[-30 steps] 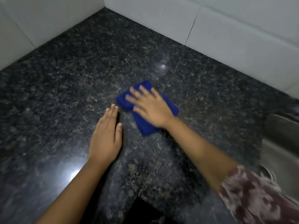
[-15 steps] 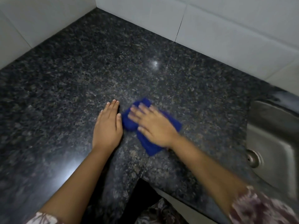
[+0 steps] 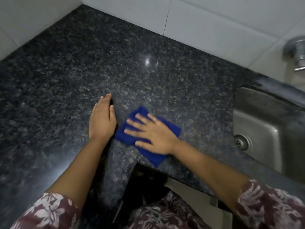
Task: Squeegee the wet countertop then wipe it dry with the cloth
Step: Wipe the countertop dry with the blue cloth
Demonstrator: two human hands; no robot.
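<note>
A folded blue cloth (image 3: 171, 129) lies on the dark speckled granite countertop (image 3: 82, 66), close to its front edge at the inner corner. My right hand (image 3: 151, 134) presses flat on the cloth with its fingers spread and straight. My left hand (image 3: 102, 119) rests palm down on the bare stone just left of the cloth, fingers together and straight. No squeegee is in view.
A steel sink (image 3: 264, 129) with a round drain (image 3: 241, 142) is set into the counter at the right. A metal tap (image 3: 297, 52) sticks out of the white tiled wall (image 3: 206, 19) above it. White tile also bounds the counter on the left.
My right hand has slid the cloth towards me and to the right, nearer the counter's front edge. My left hand stays flat on the stone. The view has swung right, showing the sink and tap.
</note>
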